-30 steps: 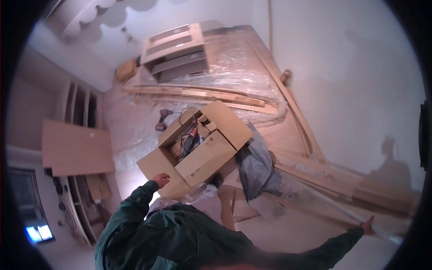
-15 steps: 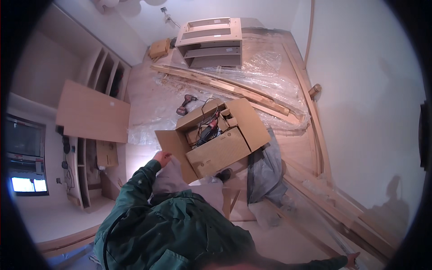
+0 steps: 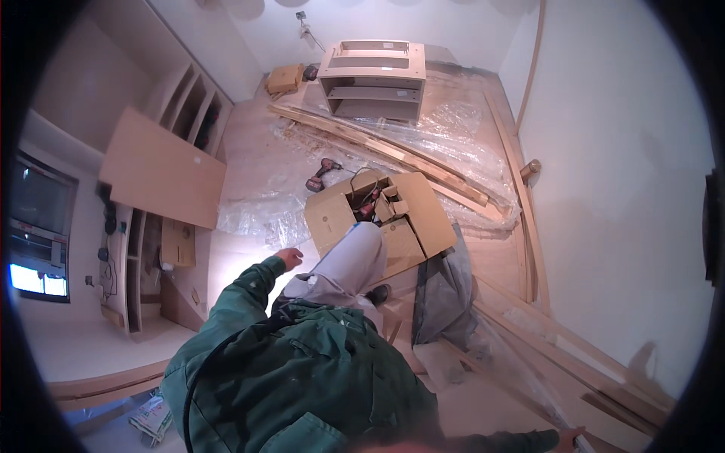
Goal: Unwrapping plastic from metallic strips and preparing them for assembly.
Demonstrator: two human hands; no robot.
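Left hand (image 3: 289, 260) hangs loosely curled, empty; open cardboard box (image 3: 404, 241) just ahead and right of it. Right hand (image 3: 570, 439) at long pale strip (image 3: 559, 417); can't tell whether fingers grip. Best keep my knee (image 3: 361, 248) clear of box, weight balanced.

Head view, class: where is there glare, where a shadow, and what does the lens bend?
Head view, left: the window glares low down; head view, centre: floor beside the left hand is washed out, film glints; head view, lower right: a soft shadow on the wall; head view, rim: the wood edge at lower left bows.
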